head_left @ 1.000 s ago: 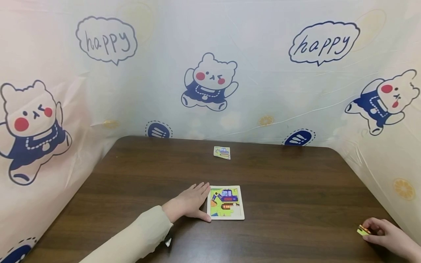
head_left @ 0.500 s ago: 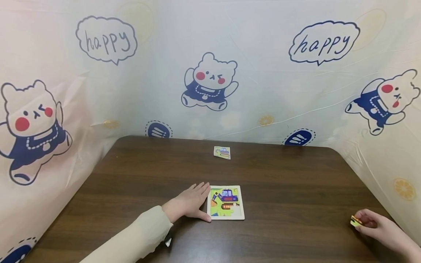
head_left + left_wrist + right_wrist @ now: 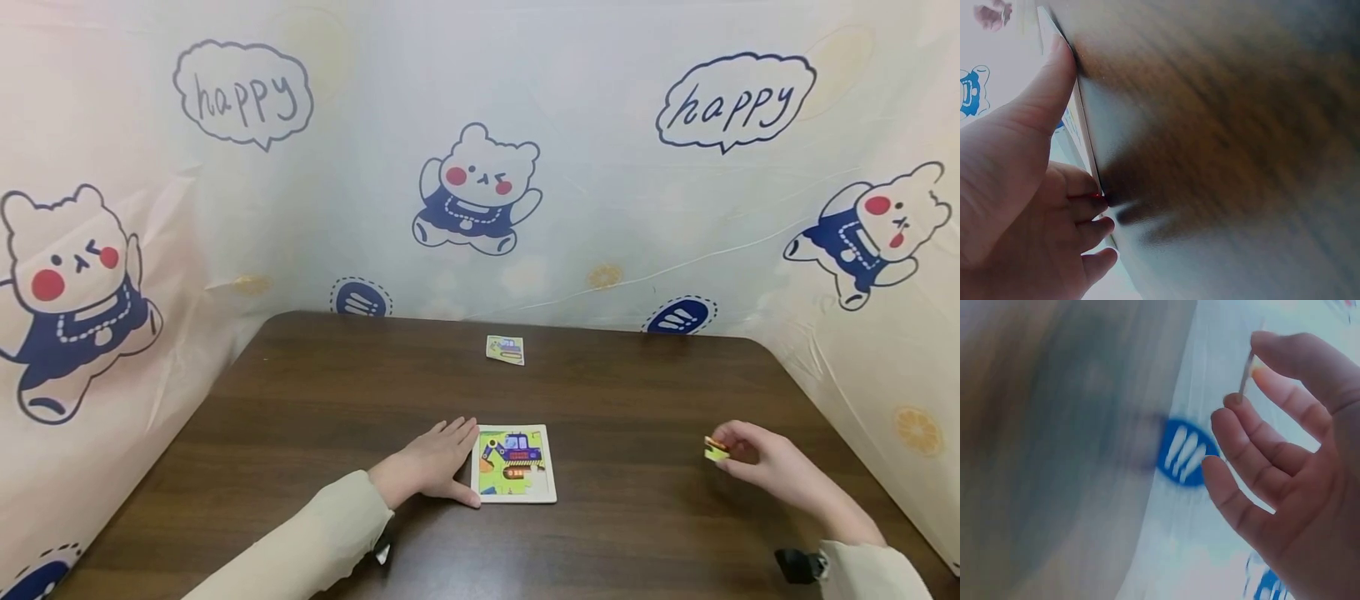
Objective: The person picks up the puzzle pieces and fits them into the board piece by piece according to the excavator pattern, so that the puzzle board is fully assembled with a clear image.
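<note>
Yellow puzzle piece (image 3: 716, 451) is pinched between the thumb and fingers of the right hand (image 3: 765, 465) above the table (image 3: 645, 392) (well right of the puzzle board (image 3: 514, 464)), while the left hand (image 3: 430, 465) lies flat, fingers straight, touching the board's left edge.

On the table (image 3: 637, 392), a loose card (image 3: 505, 349) lies behind the puzzle board (image 3: 514, 463).

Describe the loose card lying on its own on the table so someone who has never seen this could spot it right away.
On the dark wooden table, look at the far edge, below the middle bear on the backdrop. The small card lies there alone, flat. Unlike the white-framed puzzle board beside the left hand, or the piece pinched by the right hand, nothing touches it.
</note>
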`<action>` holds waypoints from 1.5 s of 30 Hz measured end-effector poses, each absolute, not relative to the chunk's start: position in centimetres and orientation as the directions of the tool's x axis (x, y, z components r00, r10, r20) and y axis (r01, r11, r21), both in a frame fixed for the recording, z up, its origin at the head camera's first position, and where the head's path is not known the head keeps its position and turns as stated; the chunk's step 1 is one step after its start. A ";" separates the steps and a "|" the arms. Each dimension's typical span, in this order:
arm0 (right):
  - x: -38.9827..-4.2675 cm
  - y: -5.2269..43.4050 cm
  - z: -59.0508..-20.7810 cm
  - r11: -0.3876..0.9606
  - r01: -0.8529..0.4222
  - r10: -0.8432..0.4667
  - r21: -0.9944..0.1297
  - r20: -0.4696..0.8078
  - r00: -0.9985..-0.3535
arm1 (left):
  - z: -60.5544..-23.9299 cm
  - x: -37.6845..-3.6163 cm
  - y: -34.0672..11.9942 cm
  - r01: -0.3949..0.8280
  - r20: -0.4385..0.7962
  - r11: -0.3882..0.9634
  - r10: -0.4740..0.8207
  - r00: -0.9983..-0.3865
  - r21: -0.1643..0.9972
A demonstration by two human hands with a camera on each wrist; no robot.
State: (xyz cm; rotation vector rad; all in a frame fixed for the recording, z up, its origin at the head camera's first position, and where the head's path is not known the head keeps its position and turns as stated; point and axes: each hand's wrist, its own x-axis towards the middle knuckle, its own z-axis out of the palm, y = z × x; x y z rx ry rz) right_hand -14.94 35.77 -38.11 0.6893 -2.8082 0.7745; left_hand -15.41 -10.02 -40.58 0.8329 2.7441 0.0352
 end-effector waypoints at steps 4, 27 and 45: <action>-16.2 32.8 -37.8 0.745 -0.489 -0.431 -0.453 0.232 -0.872 | -40.6 -15.4 -10.0 0.542 -0.257 0.835 0.547 -0.796 0.100; -16.5 18.8 -39.5 0.558 -0.748 -0.744 -0.359 0.181 -0.643 | -40.1 -15.2 -10.0 0.534 -0.255 0.838 0.543 -0.800 0.109; -16.3 15.3 -40.2 0.522 -0.821 -0.826 -0.229 0.104 -0.554 | -40.2 -15.1 -10.0 0.533 -0.254 0.837 0.545 -0.799 0.120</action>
